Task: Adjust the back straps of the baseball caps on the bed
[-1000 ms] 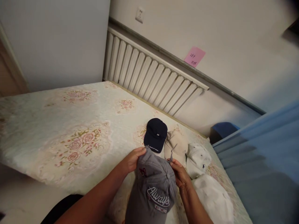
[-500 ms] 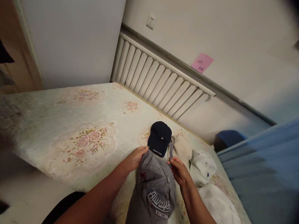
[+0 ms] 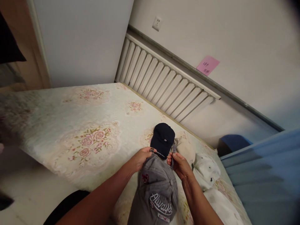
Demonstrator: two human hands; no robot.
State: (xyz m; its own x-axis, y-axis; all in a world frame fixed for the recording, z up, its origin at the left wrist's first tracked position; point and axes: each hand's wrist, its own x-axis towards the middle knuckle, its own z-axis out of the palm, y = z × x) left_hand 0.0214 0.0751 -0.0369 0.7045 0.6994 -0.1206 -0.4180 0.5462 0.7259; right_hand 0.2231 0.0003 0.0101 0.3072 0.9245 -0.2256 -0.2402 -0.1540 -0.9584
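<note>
Your left hand [image 3: 140,159] and right hand [image 3: 182,165] pinch the strap ends [image 3: 174,148] of a gray baseball cap [image 3: 157,179], fingers [image 3: 147,150] narrow. 1 navy cap [image 3: 163,137] and 3 pale caps [image 3: 207,170] lie on the bed [image 3: 126,131].

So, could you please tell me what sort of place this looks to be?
Probably a bedroom in a home, though I can't be certain: there is a broad, bed-like flower-patterned surface, a white radiator along its far side, and what looks like a blue curtain at the picture's right.
</note>
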